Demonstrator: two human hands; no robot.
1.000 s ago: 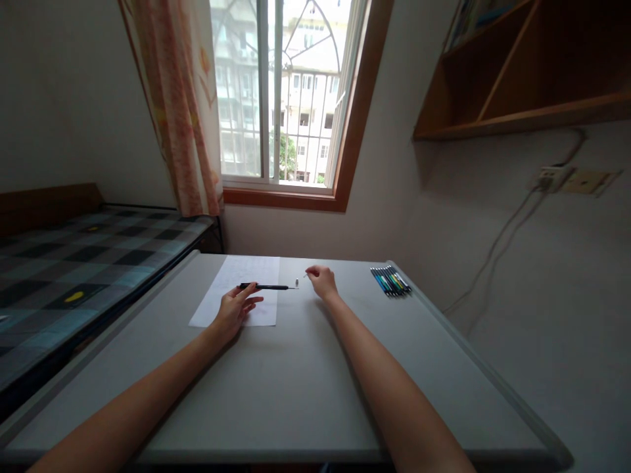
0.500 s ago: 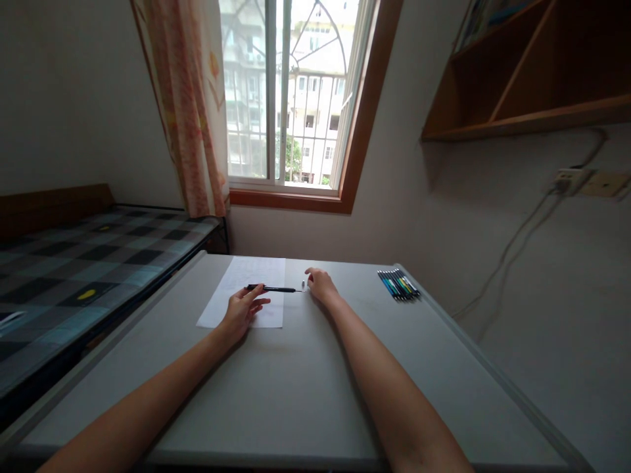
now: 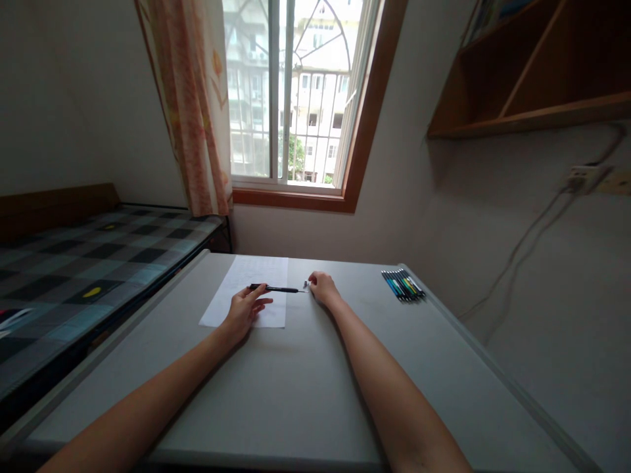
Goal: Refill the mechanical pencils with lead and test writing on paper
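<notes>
My left hand (image 3: 244,309) pinches a black pen (image 3: 279,288) between thumb and forefinger, its other fingers loosely spread. The pen lies level above a sheet of white paper (image 3: 221,315), and a thin bare refill (image 3: 302,292) sticks out of its right end. Just right of that end, my right hand (image 3: 323,288) has its fingers drawn together on a small silvery piece (image 3: 305,284) that looks like a pen tip. Part of the piece is hidden by the fingertips. A gap remains between it and the pen.
A row of several pens (image 3: 403,286) lies at the right edge of the pale grey table (image 3: 276,401). Beyond stand a window (image 3: 290,98), a curtain (image 3: 197,118) and a checked bed (image 3: 123,256). A wooden shelf (image 3: 522,121) hangs at upper right.
My right fingers have closed in on the small silvery piece, which stood apart from them before. My left hand keeps its hold on the pen. The whole view has shifted slightly.
</notes>
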